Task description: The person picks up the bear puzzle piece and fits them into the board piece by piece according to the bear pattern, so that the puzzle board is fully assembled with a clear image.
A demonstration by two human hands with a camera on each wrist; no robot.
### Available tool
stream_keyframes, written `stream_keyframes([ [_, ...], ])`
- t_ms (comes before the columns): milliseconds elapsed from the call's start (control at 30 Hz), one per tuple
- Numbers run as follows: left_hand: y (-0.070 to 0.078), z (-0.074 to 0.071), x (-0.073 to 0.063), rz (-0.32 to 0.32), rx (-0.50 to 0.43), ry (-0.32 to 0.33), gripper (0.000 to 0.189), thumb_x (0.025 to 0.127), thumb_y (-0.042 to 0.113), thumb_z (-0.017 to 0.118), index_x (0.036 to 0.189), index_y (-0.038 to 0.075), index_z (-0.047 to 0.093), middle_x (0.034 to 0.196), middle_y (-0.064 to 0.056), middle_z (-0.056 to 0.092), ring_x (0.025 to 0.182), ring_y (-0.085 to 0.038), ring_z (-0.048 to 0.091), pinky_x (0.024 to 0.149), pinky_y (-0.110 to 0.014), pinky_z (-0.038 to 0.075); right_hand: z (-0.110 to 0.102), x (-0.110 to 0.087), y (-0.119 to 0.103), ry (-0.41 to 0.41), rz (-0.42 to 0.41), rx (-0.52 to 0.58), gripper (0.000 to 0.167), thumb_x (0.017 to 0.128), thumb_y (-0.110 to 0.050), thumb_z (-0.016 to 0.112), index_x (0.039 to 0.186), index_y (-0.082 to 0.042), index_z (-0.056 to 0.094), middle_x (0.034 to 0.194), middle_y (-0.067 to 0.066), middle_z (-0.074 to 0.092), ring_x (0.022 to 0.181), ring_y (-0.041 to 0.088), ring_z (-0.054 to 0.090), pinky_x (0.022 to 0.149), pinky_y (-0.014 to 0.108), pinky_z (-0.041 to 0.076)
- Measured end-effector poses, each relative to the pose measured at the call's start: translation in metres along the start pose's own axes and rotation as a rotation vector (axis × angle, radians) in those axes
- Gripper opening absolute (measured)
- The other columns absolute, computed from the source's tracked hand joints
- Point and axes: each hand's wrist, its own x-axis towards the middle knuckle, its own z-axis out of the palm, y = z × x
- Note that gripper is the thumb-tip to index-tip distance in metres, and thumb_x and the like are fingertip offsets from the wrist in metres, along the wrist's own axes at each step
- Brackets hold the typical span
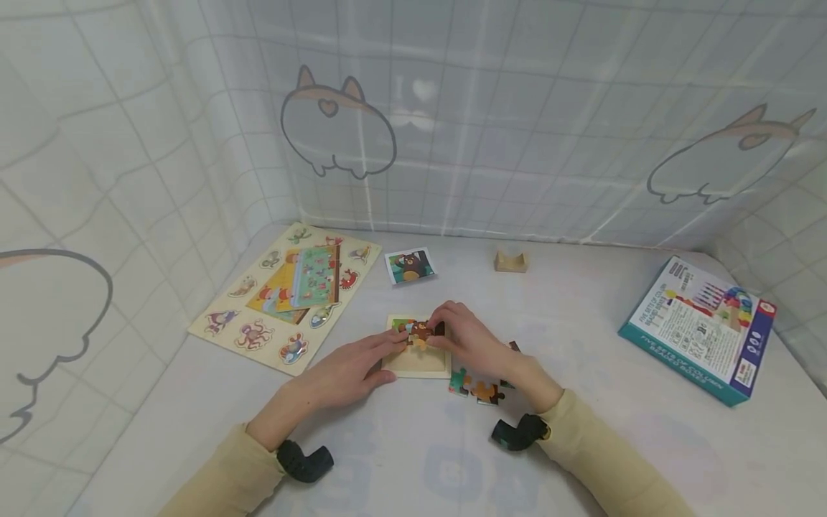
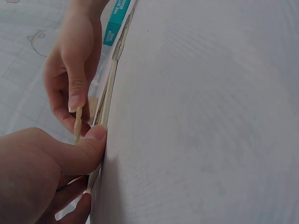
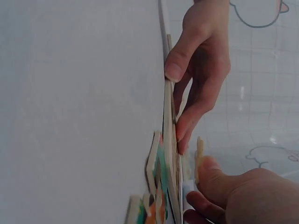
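Note:
A small wooden puzzle tray [image 1: 416,373] lies on the table, with bear-picture pieces in its upper part. My left hand [image 1: 352,368] holds the tray at its left side, the thumb [image 2: 96,132] on the near edge and fingers reaching over the top. Above the tray, my right hand [image 1: 470,337] pinches a puzzle piece [image 3: 200,151] between thumb and fingers; in both wrist views the piece stands tilted up on edge. Its printed face is partly hidden by the fingers. Loose puzzle pieces [image 1: 486,392] lie at the tray's lower right, partly under the right wrist.
Behind the tray lies a bear picture card [image 1: 410,266]. A small notched wooden block [image 1: 511,261] stands further right. On the left is a sea-animal board [image 1: 253,335] with picture boards [image 1: 316,276] on it. A teal bead-toy box [image 1: 701,323] sits at the right.

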Motion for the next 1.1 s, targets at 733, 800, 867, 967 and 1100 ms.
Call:
stream_keyframes([
  [733, 0.001, -0.002, 0.000, -0.003, 0.004, 0.009, 0.054, 0.101, 0.034, 0.059, 0.149, 0.015, 0.047, 0.161, 0.000, 0.037, 0.148, -0.024, 0.035, 0.116, -0.047, 0.038, 0.014, 0.001, 0.002, 0.024, -0.025, -0.047, 0.018, 0.096, -0.019, 0.068, 0.106, -0.004, 0.066, 0.122, 0.010, 0.058, 0.113, 0.025, 0.048, 0.098, 0.042, 0.046],
  [800, 0.002, -0.002, -0.001, -0.001, 0.000, 0.009, 0.053, 0.101, 0.034, 0.059, 0.149, 0.014, 0.048, 0.160, -0.001, 0.037, 0.148, -0.025, 0.035, 0.116, -0.047, 0.038, 0.015, 0.001, 0.003, 0.030, -0.030, -0.053, 0.018, 0.095, -0.019, 0.069, 0.105, -0.004, 0.066, 0.122, 0.009, 0.058, 0.112, 0.025, 0.048, 0.098, 0.042, 0.046],
  [867, 0.002, -0.003, -0.001, -0.001, -0.001, 0.009, 0.054, 0.101, 0.034, 0.059, 0.149, 0.013, 0.047, 0.160, -0.002, 0.037, 0.147, -0.025, 0.035, 0.116, -0.047, 0.038, 0.015, 0.000, 0.003, 0.037, -0.035, -0.060, 0.018, 0.095, -0.019, 0.069, 0.105, -0.005, 0.066, 0.122, 0.009, 0.058, 0.112, 0.024, 0.048, 0.097, 0.041, 0.047],
  [967, 0.003, -0.002, -0.001, -0.006, -0.003, 0.008, 0.055, 0.101, 0.034, 0.059, 0.150, 0.014, 0.046, 0.160, -0.004, 0.038, 0.147, -0.026, 0.036, 0.115, -0.048, 0.038, 0.016, 0.000, 0.003, 0.042, -0.044, -0.064, 0.019, 0.094, -0.019, 0.070, 0.106, -0.005, 0.066, 0.121, 0.008, 0.057, 0.111, 0.023, 0.047, 0.096, 0.040, 0.047],
  [1100, 0.003, -0.001, 0.000, -0.022, -0.006, 0.014, 0.060, 0.101, 0.034, 0.060, 0.154, 0.015, 0.040, 0.158, -0.007, 0.040, 0.146, -0.027, 0.038, 0.115, -0.048, 0.039, 0.017, -0.002, 0.003, 0.046, -0.054, -0.075, 0.019, 0.094, -0.019, 0.071, 0.106, -0.006, 0.065, 0.120, 0.007, 0.057, 0.110, 0.023, 0.047, 0.094, 0.039, 0.047],
])
